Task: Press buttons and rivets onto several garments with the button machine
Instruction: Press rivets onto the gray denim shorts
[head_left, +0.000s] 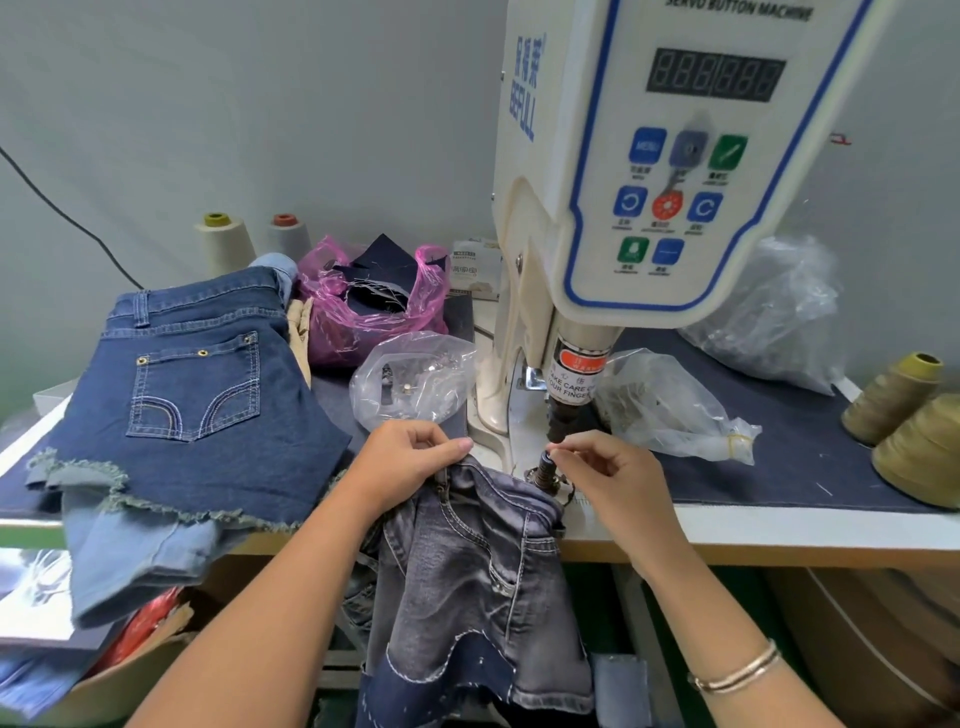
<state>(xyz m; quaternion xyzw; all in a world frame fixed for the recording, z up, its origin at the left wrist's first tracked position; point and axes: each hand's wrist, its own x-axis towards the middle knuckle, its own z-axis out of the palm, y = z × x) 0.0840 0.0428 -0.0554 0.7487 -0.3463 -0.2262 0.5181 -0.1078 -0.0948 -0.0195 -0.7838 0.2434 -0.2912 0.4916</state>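
At the counter's (779, 525) front edge, grey denim shorts (467, 561) are pinched by the left hand (410, 457); a button (545, 460) is pinched by the right hand (608, 467) under the button machine (649, 182). Riveted blue shorts (197, 395) lie finished at the left end.

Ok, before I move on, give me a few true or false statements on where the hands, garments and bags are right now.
1. The left hand pinches the edge of the grey denim garment at the button machine. True.
2. The right hand rests flat on the table, away from the machine. False: its fingertips pinch something small right at the lower die under the press head.
3. The dark blue shorts lie on the table, left of the machine. True.
4. The pink bag sits on the right end of the table. False: it is left of the machine, behind the shorts.
5. A clear plastic bag lies behind the left hand. True.
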